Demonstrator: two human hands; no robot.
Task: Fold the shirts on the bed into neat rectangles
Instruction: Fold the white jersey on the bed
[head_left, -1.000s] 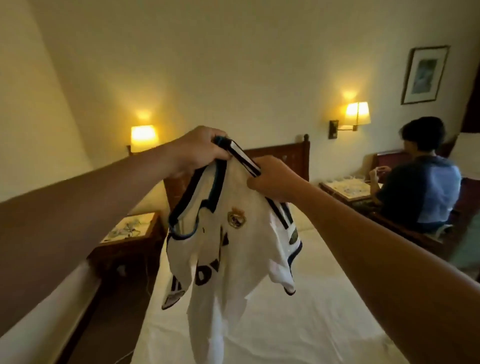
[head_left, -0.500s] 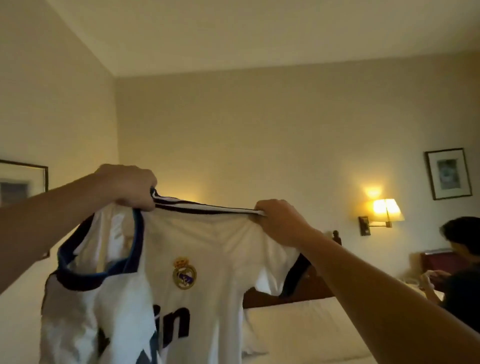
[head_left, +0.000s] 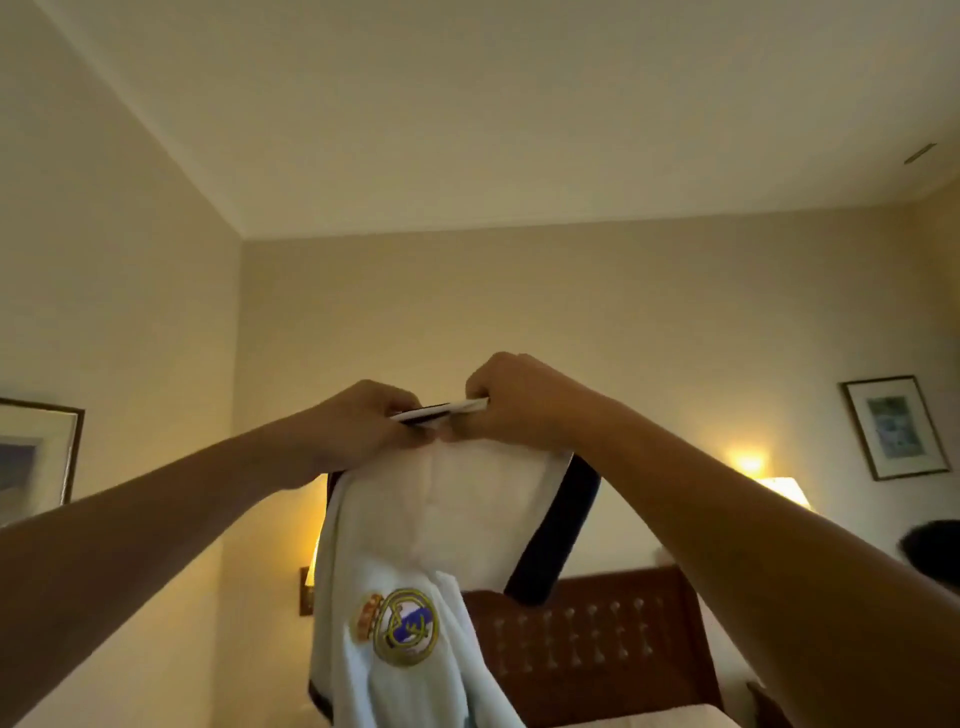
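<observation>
White shirt (head_left: 441, 525) with dark navy trim and a round gold-and-blue crest (head_left: 400, 626) on the chest, held up in the air in front of the camera, above the bed. Fabric hangs bunched and narrow below both grips, with a vertical crease down the middle; crest sits low, below and slightly left of the grips. A wide dark band (head_left: 558, 535) runs diagonally down from under the right grip. A striped dark-and-white edge of the shirt spans the short gap between the two grips. Left hand (head_left: 358, 426) clenched around the shirt's top edge, fingers curled under, knuckles up. Right hand (head_left: 514, 400) also clenched on the same edge, slightly higher, fists nearly touching, thumbs meeting just under the striped edge. Both arms stretched forward and up. Behind and below the grips: dark wooden headboard (head_left: 613, 639) with tufted panel, a strip of the bed (head_left: 623, 719) at bottom. Lit wall lamp (head_left: 779, 488) right of the right grip, another glow left behind the shirt. Framed picture (head_left: 891, 426) far right on wall, second frame (head_left: 36, 457) far left. Dark top of a person's head (head_left: 930, 545) at right edge.
</observation>
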